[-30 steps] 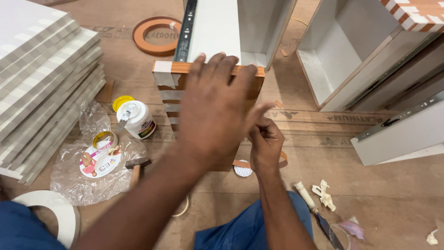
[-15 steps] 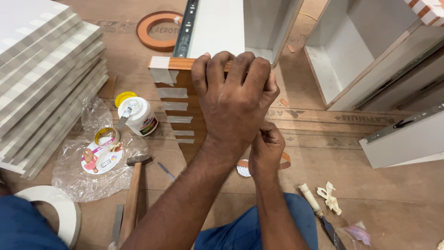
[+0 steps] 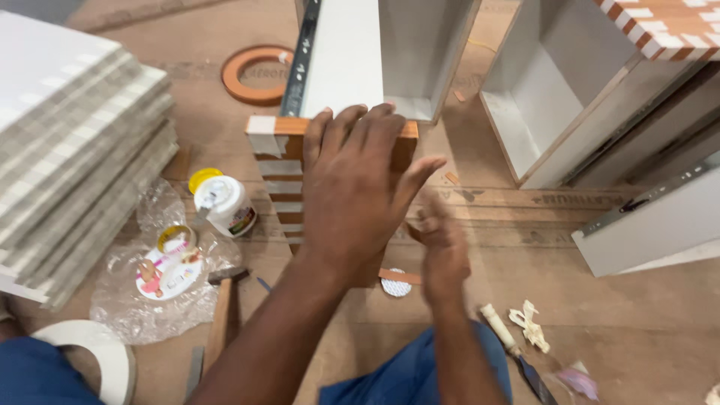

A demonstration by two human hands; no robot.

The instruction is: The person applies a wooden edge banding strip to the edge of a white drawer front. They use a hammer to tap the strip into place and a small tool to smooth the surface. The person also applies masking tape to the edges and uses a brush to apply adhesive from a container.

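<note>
Head view: our hands on the taped wooden panel, grip just loosened.

Nearest us, our right hand (image 3: 442, 244) has dropped off the panel's edge, blurred, fingers loosely open. Our left hand (image 3: 352, 191), clamped half a second ago, now lies flat, fingers together, on the wooden panel (image 3: 281, 161) before the white drawer box (image 3: 375, 52).

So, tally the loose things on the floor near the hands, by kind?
Glue bottle: 1
Tape rolls, orange and white: 2
Hammer: 1
Knife: 1
Plastic bag: 1
Total: 6
</note>
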